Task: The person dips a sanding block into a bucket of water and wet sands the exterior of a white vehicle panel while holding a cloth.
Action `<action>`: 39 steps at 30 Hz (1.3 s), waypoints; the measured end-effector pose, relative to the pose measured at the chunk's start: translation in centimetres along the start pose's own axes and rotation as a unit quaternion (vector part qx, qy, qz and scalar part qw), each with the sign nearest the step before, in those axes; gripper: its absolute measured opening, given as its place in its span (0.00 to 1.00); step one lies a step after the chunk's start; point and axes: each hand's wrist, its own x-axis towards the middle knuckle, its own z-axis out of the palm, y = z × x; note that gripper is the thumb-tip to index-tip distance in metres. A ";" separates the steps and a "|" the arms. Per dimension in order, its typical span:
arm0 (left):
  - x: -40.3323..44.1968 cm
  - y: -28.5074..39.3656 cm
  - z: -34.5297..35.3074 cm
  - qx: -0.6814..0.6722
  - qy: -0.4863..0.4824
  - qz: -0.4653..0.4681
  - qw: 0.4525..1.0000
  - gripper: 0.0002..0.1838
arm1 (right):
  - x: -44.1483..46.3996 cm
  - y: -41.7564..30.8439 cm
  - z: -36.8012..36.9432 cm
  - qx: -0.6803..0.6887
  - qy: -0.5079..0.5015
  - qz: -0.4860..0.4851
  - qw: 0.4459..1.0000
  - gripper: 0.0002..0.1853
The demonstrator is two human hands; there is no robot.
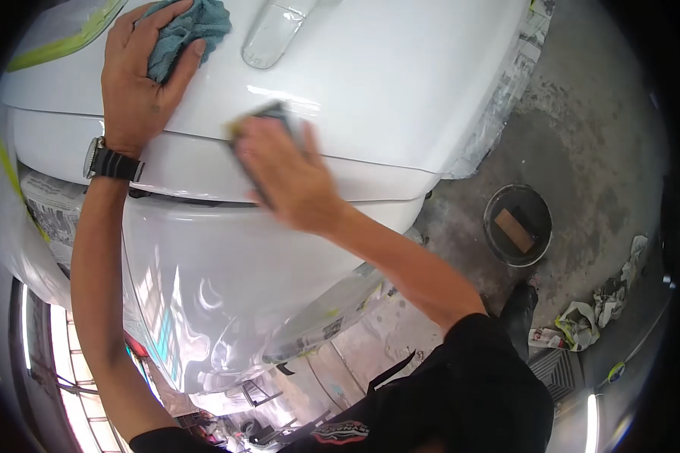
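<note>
My left hand [140, 94], with a watch on the wrist, is closed around a crumpled teal cloth [190, 34] resting on the white car body panel [400, 90]. Lower and to the right, my right hand [291, 177] presses a dark sanding block [281, 112] against the panel, across a seam. Motion blurs this hand and the block, whose far corner looks yellowish. The block's underside is hidden. Beyond both hands lies an elongated recess [274, 34] in the glossy white surface, which looks wet in places.
On the concrete floor to the right stands a round dark basin [487, 234] with a brown block [514, 230] in it. Masking paper [517, 83] lines the panel's right edge. Green tape [60, 53] borders the upper left. Crumpled paper [579, 325] lies on the floor.
</note>
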 end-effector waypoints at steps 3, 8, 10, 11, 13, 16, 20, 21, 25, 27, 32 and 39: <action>-0.2 -0.1 -0.1 -0.003 -0.008 -0.011 1.000 0.22 | 1.9 0.1 -1.2 0.014 -0.055 0.001 0.998 0.41; 0.4 0.2 -0.5 0.020 0.014 0.024 0.999 0.22 | -9.8 6.2 -3.8 -0.070 -0.118 0.060 0.989 0.44; 0.1 0.4 -0.5 0.021 0.005 0.018 1.000 0.22 | -8.3 4.3 -2.9 -0.056 -0.098 0.065 0.992 0.44; 0.2 0.3 -0.3 0.020 0.008 0.014 1.000 0.22 | -5.6 3.1 -0.5 -0.028 0.000 0.003 1.000 0.44; 0.2 0.3 -0.3 0.021 0.007 0.015 1.000 0.22 | 1.9 -1.5 -0.3 0.012 0.001 -0.019 1.000 0.41; 0.0 -0.3 0.1 0.013 0.006 0.029 0.999 0.22 | 1.7 -1.1 -0.5 0.028 -0.034 -0.007 0.999 0.39; -0.5 -1.2 0.1 0.001 0.013 0.027 1.000 0.22 | -15.6 6.6 -1.7 -0.035 -0.055 0.208 0.976 0.48; -0.4 -1.1 0.0 0.007 0.014 0.028 0.999 0.22 | -15.3 6.5 -1.4 -0.017 -0.029 0.207 0.978 0.49; -0.5 -0.7 0.2 0.019 -0.008 0.006 1.000 0.22 | -5.9 0.6 1.5 0.095 0.024 0.145 0.985 0.51; -0.5 -0.7 0.0 0.016 -0.014 0.012 1.000 0.22 | -1.5 -1.8 1.9 0.079 0.051 0.084 0.992 0.50; -0.4 -1.0 0.1 0.014 -0.009 0.019 1.000 0.22 | -15.1 5.8 -1.3 -0.018 -0.009 0.221 0.975 0.46; -0.5 -1.1 0.5 0.031 -0.015 0.027 0.999 0.22 | -4.8 -1.7 1.7 0.064 0.017 0.139 0.988 0.44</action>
